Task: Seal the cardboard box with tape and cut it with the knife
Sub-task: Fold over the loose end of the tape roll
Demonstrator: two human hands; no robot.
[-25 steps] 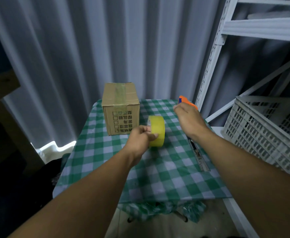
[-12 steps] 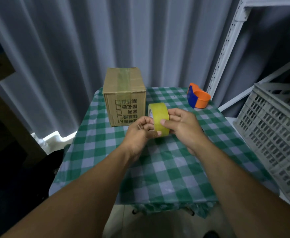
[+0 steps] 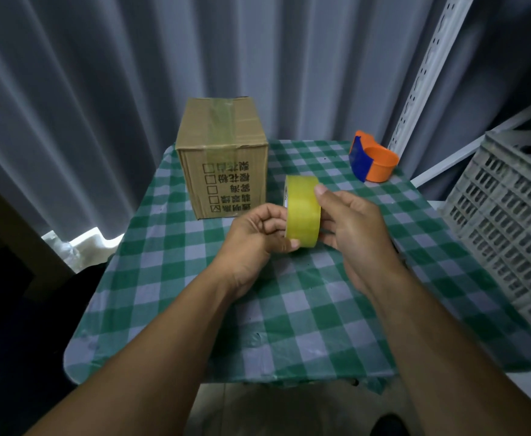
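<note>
A brown cardboard box (image 3: pixel 223 152) with an old tape strip over its top stands at the back left of the checked table (image 3: pixel 289 325). A yellow tape roll (image 3: pixel 302 212) is held upright in front of it, above the table. My left hand (image 3: pixel 254 234) grips the roll from the left, fingers at its lower rim. My right hand (image 3: pixel 349 225) holds it from the right, with the thumb on the roll's outer face. No knife shows in this view.
An orange and blue tape dispenser (image 3: pixel 372 158) sits at the table's back right. A grey plastic crate (image 3: pixel 506 225) stands to the right, by a white metal shelf upright (image 3: pixel 421 73). Grey curtains hang behind.
My right hand left the orange dispenser and came to the roll, which both hands now hold. The view shifted, showing the dispenser fully.
</note>
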